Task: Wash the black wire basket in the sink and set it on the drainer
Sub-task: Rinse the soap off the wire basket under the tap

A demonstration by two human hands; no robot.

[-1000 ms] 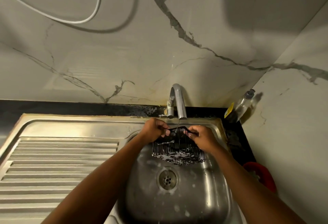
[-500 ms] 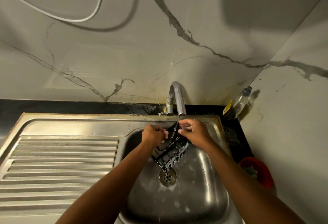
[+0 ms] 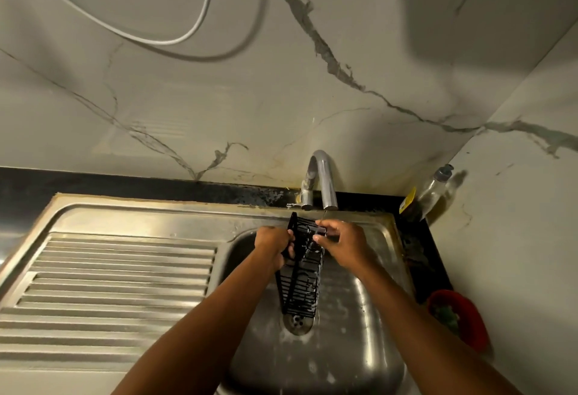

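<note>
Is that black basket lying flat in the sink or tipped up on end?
Tipped on end. The basket hangs lengthwise from both hands, left hand and right hand, its lower end above the drain.

Both arms extended forward; left hand (image 3: 271, 243) and right hand (image 3: 342, 243) fingers curled, gripping.

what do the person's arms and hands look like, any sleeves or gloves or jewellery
Both forearms are bare as far as the frame shows: no sleeve cuff comes into view. The left hand and the right hand wear no gloves. No watch, bracelet or ring shows on the visible sides of the wrists and fingers.
</note>
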